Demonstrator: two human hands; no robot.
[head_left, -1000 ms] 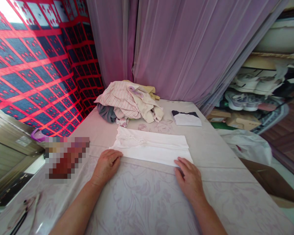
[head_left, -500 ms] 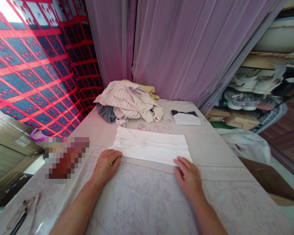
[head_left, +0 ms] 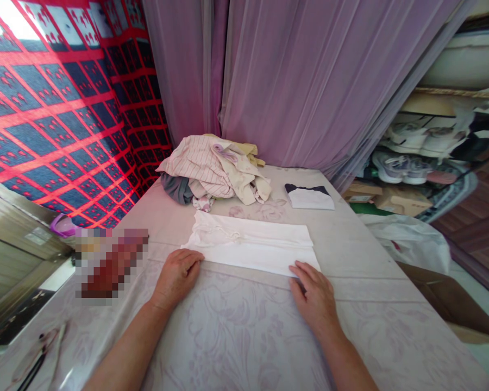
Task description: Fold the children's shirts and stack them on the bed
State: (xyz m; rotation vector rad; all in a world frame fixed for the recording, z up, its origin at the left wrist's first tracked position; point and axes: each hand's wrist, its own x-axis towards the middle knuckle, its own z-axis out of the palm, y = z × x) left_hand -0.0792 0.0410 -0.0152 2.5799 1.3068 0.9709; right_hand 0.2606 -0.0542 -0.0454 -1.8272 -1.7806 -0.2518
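A white garment [head_left: 250, 244], folded lengthwise into a long band, lies flat across the table [head_left: 236, 331] in front of me. My left hand [head_left: 176, 276] rests palm down with its fingers flat at the garment's near left corner. My right hand [head_left: 314, 296] lies flat too, fingers stretched out and touching the near right corner. Neither hand grips anything. Behind the garment sits a heap of unfolded clothes [head_left: 214, 169], striped, cream and grey.
A small folded white and dark piece [head_left: 309, 196] lies at the back right of the table. Purple curtains [head_left: 293, 81] hang behind. Shelves with shoes [head_left: 415, 146], boxes and a white bag [head_left: 407, 244] stand at the right. A thin tool [head_left: 38, 358] lies near left.
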